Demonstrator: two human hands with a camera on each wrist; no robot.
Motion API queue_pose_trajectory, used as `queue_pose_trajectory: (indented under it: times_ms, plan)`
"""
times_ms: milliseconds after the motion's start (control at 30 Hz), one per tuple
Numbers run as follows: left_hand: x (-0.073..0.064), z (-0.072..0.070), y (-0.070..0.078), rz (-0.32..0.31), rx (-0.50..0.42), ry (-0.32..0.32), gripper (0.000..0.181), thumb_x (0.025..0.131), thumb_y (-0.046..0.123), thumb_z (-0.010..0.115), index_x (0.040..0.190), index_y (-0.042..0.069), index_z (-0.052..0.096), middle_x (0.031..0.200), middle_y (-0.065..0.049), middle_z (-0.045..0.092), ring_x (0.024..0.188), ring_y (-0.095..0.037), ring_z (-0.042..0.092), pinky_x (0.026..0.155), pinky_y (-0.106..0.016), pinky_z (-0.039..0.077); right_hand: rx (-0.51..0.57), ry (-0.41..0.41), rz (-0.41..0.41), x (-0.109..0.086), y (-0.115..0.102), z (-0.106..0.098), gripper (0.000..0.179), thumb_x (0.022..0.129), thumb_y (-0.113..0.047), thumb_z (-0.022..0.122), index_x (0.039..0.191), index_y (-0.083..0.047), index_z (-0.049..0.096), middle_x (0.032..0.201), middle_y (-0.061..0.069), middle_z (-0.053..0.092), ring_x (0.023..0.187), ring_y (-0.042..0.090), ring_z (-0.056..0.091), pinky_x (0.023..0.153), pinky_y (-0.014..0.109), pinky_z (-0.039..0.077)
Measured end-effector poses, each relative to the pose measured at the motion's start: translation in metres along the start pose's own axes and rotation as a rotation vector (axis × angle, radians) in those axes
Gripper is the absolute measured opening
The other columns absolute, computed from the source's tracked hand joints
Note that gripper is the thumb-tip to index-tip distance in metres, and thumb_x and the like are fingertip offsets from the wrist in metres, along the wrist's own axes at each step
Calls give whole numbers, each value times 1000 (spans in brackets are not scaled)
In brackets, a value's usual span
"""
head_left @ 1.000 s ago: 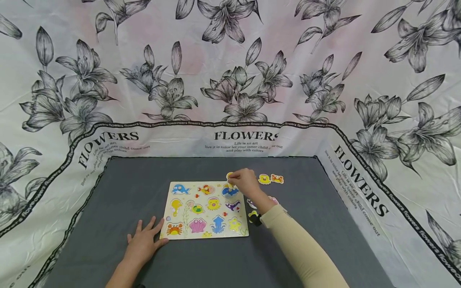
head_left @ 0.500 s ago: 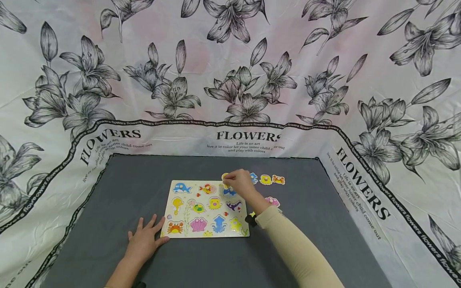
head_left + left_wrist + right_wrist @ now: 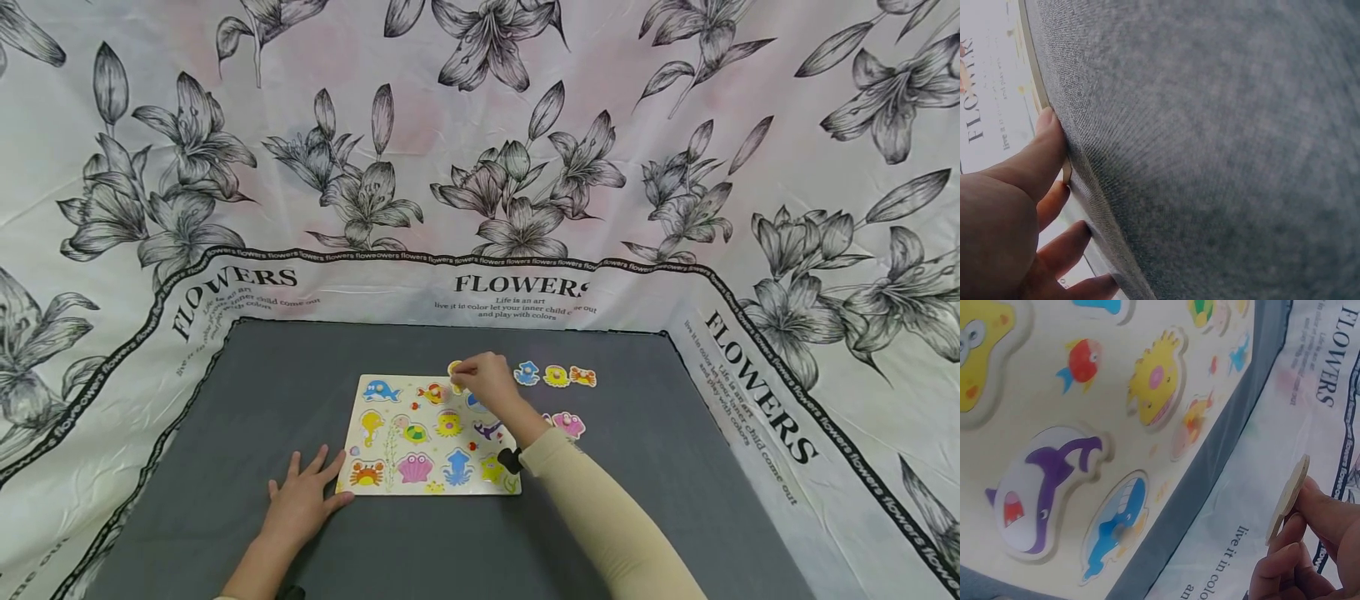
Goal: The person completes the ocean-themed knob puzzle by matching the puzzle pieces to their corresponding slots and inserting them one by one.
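Note:
A cream wooden peg-puzzle board (image 3: 423,417) with sea-animal pictures lies on the grey tabletop. Over its far edge, my right hand (image 3: 491,383) pinches a small puzzle piece (image 3: 453,377), yellow in the head view. The right wrist view shows this piece (image 3: 1289,499) edge-on between thumb and fingers, its picture turned away. Below it on the board is a blue whale piece (image 3: 1110,534) with a knob. My left hand (image 3: 298,504) lies with spread fingers at the board's near left corner. In the left wrist view, the thumb (image 3: 1044,144) touches the board's edge.
Loose pieces lie right of the board: a blue squid (image 3: 527,373), a yellow octopus (image 3: 556,377), an orange crab (image 3: 582,377) and a pink shell (image 3: 572,426). My right forearm partly covers others. A flower-printed cloth (image 3: 510,304) rises behind the table.
My right hand has moved left along the board's far edge, carrying the piece. The blue squid piece has come into view behind it. My left hand stays at the corner.

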State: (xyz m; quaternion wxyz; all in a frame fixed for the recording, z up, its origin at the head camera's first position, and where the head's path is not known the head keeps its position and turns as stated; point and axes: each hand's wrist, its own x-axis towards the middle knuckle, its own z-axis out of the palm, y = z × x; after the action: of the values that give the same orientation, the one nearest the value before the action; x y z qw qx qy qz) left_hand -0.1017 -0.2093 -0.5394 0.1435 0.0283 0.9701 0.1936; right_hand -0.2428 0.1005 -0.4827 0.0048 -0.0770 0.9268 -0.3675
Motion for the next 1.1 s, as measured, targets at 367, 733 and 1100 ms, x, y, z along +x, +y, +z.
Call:
queue_pose_trajectory:
  times_ms: [367, 733, 1100]
  plan:
    - [-1, 1, 2, 2, -3, 12, 80, 86, 48, 75, 154, 18, 44, 162, -22, 31, 147, -61, 11, 101, -87, 17, 26, -15, -8, 2, -14, 10, 12, 91, -20, 78, 98, -13, 83, 99, 2, 79, 90, 16, 73, 77, 32, 60]
    - [-1, 0, 3, 11, -9, 21, 79, 86, 47, 75, 154, 17, 46, 161, -22, 32, 146, -61, 12, 101, -87, 17, 51, -43, -9, 6, -20, 26, 12, 92, -19, 76, 100, -12, 83, 99, 1, 78, 92, 15, 73, 77, 29, 60]
    - [1, 3, -2, 1, -8, 24, 80, 85, 48, 75, 154, 19, 45, 162, -21, 32, 147, -60, 11, 102, -87, 17, 63, -56, 36, 9, -33, 38, 14, 91, -20, 77, 102, -13, 83, 101, 1, 78, 86, 11, 70, 69, 25, 58]
